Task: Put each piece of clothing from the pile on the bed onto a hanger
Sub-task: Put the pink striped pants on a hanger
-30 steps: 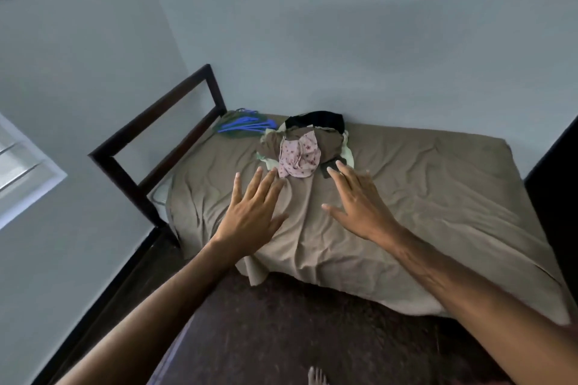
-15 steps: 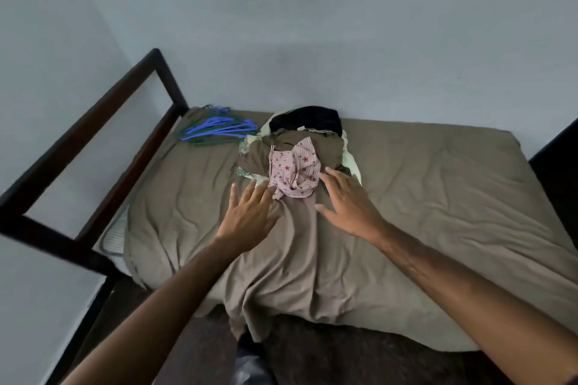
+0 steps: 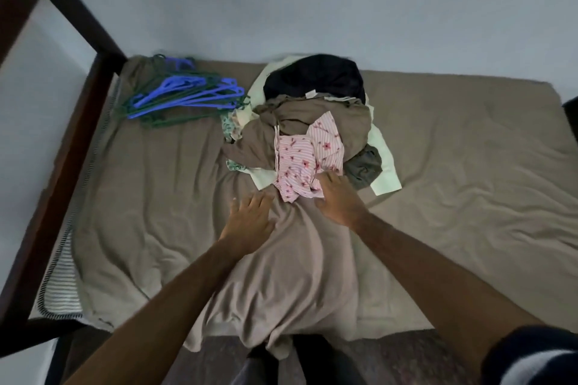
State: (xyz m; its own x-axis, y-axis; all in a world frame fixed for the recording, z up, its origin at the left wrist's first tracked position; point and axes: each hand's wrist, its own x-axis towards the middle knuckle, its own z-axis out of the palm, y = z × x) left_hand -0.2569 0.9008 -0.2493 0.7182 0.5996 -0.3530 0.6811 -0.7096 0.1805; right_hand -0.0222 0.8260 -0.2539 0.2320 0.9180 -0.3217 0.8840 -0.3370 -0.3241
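Observation:
A pile of clothes lies at the far middle of the bed (image 3: pixel 469 197): a pink striped floral garment (image 3: pixel 300 162) in front, a brown one (image 3: pixel 312 122) behind it, a black one (image 3: pixel 316 76) at the back, pale yellow cloth (image 3: pixel 383 166) underneath. Blue and green hangers (image 3: pixel 184 97) lie in a heap at the far left corner. My left hand (image 3: pixel 250 222) is flat on the sheet just before the pile, fingers apart. My right hand (image 3: pixel 339 197) touches the near edge of the pink garment; whether it grips it is unclear.
A dark wooden bed frame (image 3: pixel 72 122) runs along the left side, with a striped mattress edge (image 3: pixel 59 291) showing below the brown sheet. A plain wall stands behind the bed. Dark floor lies at the near edge.
I have come closer to the bed and the view has tilted down. Both hands have reached forward to the pile; the right hand now touches the pink garment.

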